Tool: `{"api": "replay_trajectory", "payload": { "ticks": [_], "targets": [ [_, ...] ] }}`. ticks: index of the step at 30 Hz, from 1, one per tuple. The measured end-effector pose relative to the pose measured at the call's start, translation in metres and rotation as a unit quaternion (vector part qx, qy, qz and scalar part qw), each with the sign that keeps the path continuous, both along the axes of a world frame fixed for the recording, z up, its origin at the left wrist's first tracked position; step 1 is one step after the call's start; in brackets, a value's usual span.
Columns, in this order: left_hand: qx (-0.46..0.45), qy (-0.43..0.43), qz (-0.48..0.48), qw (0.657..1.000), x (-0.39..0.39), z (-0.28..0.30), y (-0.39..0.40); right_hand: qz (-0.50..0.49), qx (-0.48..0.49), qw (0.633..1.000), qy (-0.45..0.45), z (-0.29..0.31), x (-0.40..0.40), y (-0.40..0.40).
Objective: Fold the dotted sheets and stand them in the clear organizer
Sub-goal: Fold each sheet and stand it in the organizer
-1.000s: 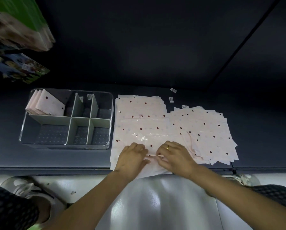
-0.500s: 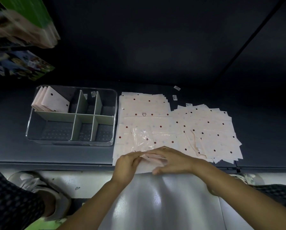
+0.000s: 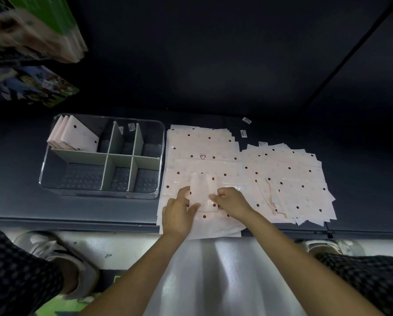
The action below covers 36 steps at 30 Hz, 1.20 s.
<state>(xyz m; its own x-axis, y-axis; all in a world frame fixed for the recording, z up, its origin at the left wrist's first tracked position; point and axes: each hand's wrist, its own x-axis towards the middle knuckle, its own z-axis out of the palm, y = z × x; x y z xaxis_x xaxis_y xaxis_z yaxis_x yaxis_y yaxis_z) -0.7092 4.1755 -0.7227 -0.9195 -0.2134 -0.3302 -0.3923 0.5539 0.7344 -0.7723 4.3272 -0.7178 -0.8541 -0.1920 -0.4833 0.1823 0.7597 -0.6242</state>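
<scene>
A folded pale pink dotted sheet point(image 3: 201, 192) lies on the near stack of flat dotted sheets point(image 3: 202, 151). My left hand point(image 3: 178, 210) holds its left edge, thumb on top near the lower corner. My right hand point(image 3: 231, 201) pinches its right edge with curled fingers. The clear organizer point(image 3: 101, 195) stands to the left, with pale green dividers. Several folded sheets point(image 3: 73, 135) stand leaning in its far left compartment; the other compartments hold nothing.
A second, fanned pile of dotted sheets point(image 3: 291, 181) lies right of my hands. Small white labels point(image 3: 243, 133) lie behind the piles. Packaged goods point(image 3: 31, 30) hang at the upper left. The shelf's front edge point(image 3: 77, 222) runs just below the organizer.
The sheet under my hands has gone from a wide, partly folded piece to a narrow folded packet. Both hands moved from pressing it flat to holding its two sides.
</scene>
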Motion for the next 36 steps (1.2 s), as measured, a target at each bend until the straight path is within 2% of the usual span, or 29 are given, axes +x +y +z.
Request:
{"api": "replay_trajectory", "payload": {
  "ticks": [4,6,8,10,12,14,18,19,21,22,23,25,27,30,32,36],
  "targets": [
    [-0.074,0.049,-0.008,0.996,-0.001,0.003,0.001,-0.043,0.032,0.999,-0.009,-0.001,-0.002,-0.005],
    [-0.154,0.127,-0.082,0.976,0.006,0.005,0.001,-0.052,0.039,0.998,-0.013,-0.001,-0.002,-0.007],
    [-0.223,0.19,-0.212,0.932,0.015,-0.001,0.001,-0.053,0.043,0.998,-0.016,0.0,-0.002,-0.008],
    [-0.288,0.17,-0.334,0.882,0.025,-0.01,0.0,-0.056,0.046,0.997,-0.013,0.0,-0.003,-0.009],
    [-0.32,0.101,-0.376,0.864,0.031,-0.021,-0.005,-0.055,0.054,0.997,-0.008,-0.001,-0.003,-0.01],
    [-0.332,0.074,-0.377,0.862,0.033,-0.029,-0.009,-0.055,0.065,0.996,-0.007,-0.001,-0.004,-0.011],
    [-0.341,0.073,-0.385,0.855,0.033,-0.033,-0.012,-0.057,0.076,0.995,-0.015,0.002,-0.005,-0.011],
    [-0.342,0.073,-0.387,0.853,0.034,-0.032,-0.011,-0.072,0.082,0.994,0.006,0.004,-0.003,-0.012],
    [-0.334,0.072,-0.385,0.857,0.036,-0.031,-0.009,-0.122,0.088,0.981,0.122,0.007,0.005,-0.013],
    [-0.329,0.072,-0.383,0.86,0.037,-0.03,-0.007,-0.135,0.054,0.972,0.185,0.009,0.009,-0.013],
    [-0.327,0.071,-0.381,0.862,0.037,-0.029,-0.006,-0.138,-0.013,0.967,0.212,0.01,0.012,-0.015],
    [-0.326,0.066,-0.382,0.862,0.038,-0.028,-0.005,-0.113,-0.177,0.969,0.13,0.011,0.016,-0.024],
    [-0.328,0.059,-0.387,0.86,0.038,-0.027,-0.004,-0.074,-0.267,0.961,-0.007,0.008,0.017,-0.035],
    [-0.329,0.055,-0.388,0.86,0.038,-0.028,-0.003,-0.1,-0.324,0.938,-0.073,-0.001,0.002,-0.042],
    [-0.319,0.052,-0.385,0.864,0.036,-0.028,-0.002,-0.155,-0.357,0.918,-0.082,-0.005,-0.013,-0.043],
    [-0.306,0.047,-0.386,0.869,0.034,-0.027,-0.005,-0.182,-0.382,0.902,-0.081,-0.007,-0.034,-0.045]
  ]
}}
